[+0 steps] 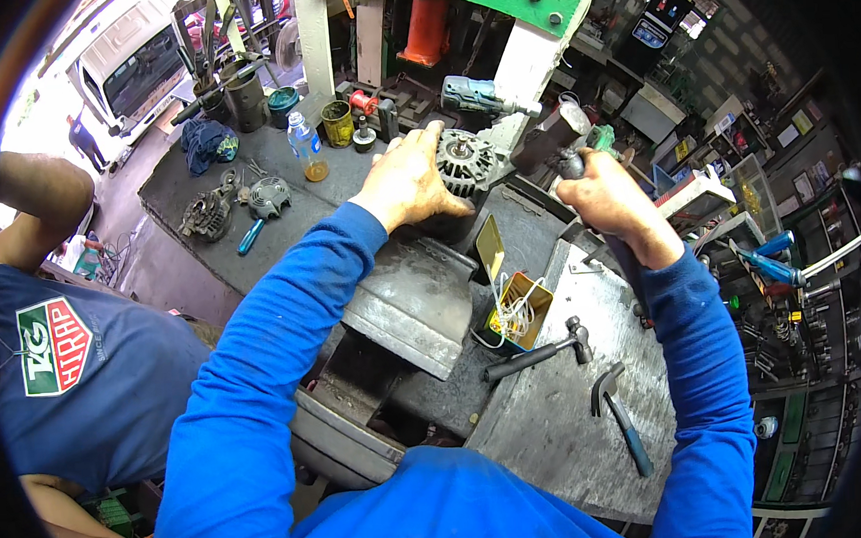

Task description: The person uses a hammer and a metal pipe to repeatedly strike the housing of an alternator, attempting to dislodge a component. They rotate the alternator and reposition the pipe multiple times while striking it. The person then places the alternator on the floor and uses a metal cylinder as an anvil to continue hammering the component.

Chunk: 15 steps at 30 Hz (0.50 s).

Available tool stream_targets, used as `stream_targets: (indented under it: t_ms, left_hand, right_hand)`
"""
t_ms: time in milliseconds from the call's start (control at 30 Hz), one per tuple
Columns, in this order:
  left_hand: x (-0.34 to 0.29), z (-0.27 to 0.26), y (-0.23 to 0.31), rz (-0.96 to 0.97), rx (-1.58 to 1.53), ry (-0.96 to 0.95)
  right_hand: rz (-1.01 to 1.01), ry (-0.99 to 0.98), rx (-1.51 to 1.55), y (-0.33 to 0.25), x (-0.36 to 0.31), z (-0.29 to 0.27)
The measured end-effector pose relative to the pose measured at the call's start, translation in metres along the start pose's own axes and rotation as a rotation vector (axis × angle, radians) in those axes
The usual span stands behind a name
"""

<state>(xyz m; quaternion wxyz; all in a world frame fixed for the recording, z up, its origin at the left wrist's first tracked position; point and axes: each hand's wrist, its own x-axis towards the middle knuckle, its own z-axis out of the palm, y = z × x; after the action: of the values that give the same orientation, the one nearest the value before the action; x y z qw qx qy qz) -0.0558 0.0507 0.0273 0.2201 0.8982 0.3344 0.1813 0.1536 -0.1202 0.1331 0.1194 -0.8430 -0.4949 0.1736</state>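
My left hand is closed around the side of an alternator, thumb and fingers spread across its finned metal housing. The alternator sits upright over a heavy grey bench vise, its shaft end facing up. My right hand, to the right of the alternator, is a fist around a dark tool; its kind is unclear because the fingers cover much of it. A teal cordless impact wrench lies just beyond the alternator.
Right of the vise are a box with white cord, a ball-peen hammer and a claw hammer. To the left lie alternator parts, a blue-handled screwdriver, a plastic bottle and a yellow can. Another person is close at left.
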Motion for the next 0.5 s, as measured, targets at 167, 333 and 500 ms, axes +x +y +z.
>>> stream_targets:
  t_ms: [167,333,500]
  left_hand:
    - [-0.002,-0.001,0.004,-0.019,-0.002,-0.008]
    - [-0.005,0.001,0.006,-0.014,0.019,0.075]
    - [-0.004,0.000,0.005,-0.049,-0.010,-0.015]
  right_hand:
    - [-0.218,0.122,-0.026,-0.010,-0.011,0.007]
    - [-0.159,0.035,0.075,-0.031,-0.027,-0.002]
    - [-0.266,-0.058,-0.092,-0.042,-0.029,0.001]
